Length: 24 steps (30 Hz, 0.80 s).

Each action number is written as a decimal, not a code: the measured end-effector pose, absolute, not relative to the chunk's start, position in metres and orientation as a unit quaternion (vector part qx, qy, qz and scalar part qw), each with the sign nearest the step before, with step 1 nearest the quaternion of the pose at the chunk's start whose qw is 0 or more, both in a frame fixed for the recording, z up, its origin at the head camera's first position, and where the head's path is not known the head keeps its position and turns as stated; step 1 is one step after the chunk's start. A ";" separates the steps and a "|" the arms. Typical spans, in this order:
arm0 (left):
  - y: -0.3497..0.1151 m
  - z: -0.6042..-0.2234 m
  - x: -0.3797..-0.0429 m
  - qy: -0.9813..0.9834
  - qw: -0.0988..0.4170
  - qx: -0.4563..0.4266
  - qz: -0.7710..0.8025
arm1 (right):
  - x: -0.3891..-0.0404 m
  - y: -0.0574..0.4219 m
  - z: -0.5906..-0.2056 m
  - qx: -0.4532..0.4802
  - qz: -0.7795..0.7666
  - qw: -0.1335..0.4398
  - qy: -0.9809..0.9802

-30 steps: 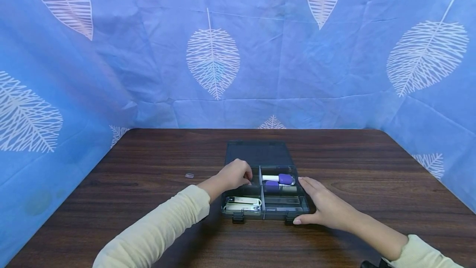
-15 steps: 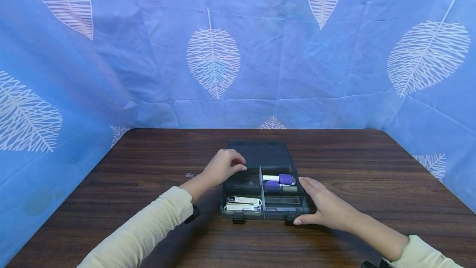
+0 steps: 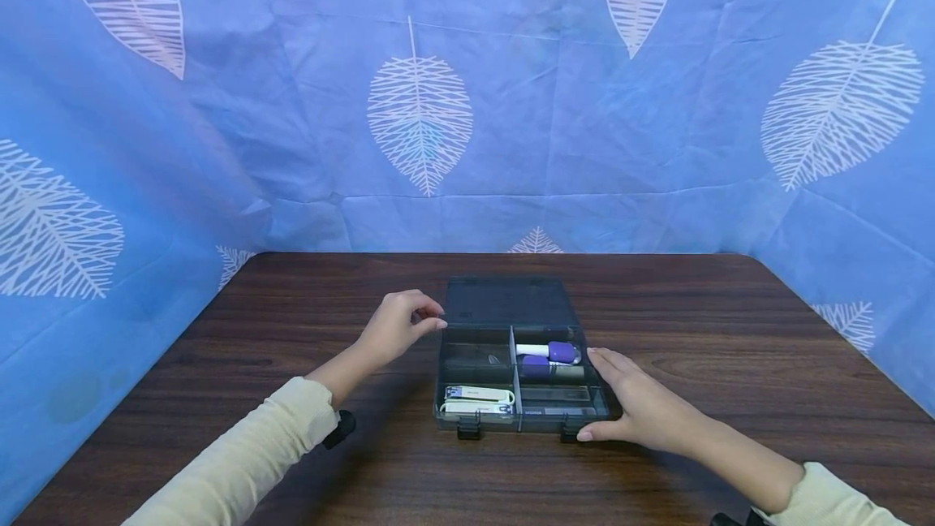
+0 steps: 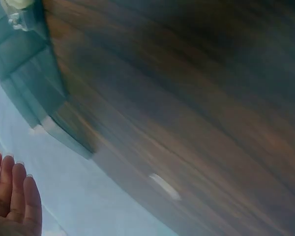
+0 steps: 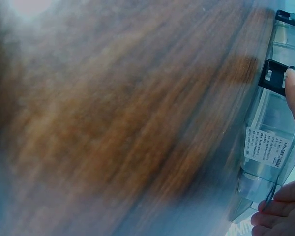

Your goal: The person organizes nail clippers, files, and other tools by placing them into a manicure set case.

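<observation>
A dark translucent compartment box [image 3: 478, 426] stands on the table with its lid [image 3: 511, 300] folded back. My left hand [image 3: 398, 325] hovers left of the box, thumb and fingers apart, nothing visible between them. My right hand [image 3: 643, 406] grips the box's right front corner, thumb by a front latch [image 5: 274, 77] and fingers along the side. In the back left compartment lies a small clear curved piece [image 3: 493, 360], like a false nail tip. A similar pale piece [image 4: 164, 187] lies on the table in the left wrist view; my left arm hides it in the head view.
Nail clippers [image 3: 478, 407] lie in the front left compartment. The back right one holds a white tube with a purple cap [image 3: 561, 352] and another purple item [image 3: 536, 366]. Flat strips [image 3: 555, 411] fill the front right. A leaf-patterned blue cloth [image 3: 497, 144] hangs behind the table [image 3: 694, 299].
My left hand has come up out of the back left compartment and moved left, past the box edge. The small clear piece there has come into sight. The right hand has stayed put.
</observation>
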State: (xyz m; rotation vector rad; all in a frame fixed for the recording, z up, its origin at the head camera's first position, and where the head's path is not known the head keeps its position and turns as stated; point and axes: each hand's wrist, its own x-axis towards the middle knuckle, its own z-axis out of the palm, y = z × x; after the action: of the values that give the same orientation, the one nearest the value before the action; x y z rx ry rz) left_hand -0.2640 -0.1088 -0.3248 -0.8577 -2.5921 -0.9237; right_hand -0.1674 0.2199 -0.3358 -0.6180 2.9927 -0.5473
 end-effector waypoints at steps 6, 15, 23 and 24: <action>-0.129 -0.330 -0.263 -0.903 0.137 -0.263 -0.310 | -0.168 0.220 -0.335 -0.197 -0.177 0.024 0.964; -0.157 -0.337 -0.264 -0.916 0.142 -0.248 -0.280 | -0.168 0.219 -0.337 -0.200 -0.177 0.017 0.964; -0.183 -0.348 -0.268 -0.935 0.106 -0.227 -0.251 | -0.168 0.219 -0.336 -0.197 -0.178 0.020 0.964; -0.185 -0.349 -0.269 -0.936 0.100 -0.229 -0.249 | -0.168 0.219 -0.336 -0.196 -0.179 0.021 0.964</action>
State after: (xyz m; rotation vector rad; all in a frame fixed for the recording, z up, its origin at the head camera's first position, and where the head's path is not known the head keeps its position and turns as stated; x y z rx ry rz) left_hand -0.2690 -0.1850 -0.3495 -0.6757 -2.7671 -0.7347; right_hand -0.1679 0.2188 -0.3363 -0.6091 2.9889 -0.5541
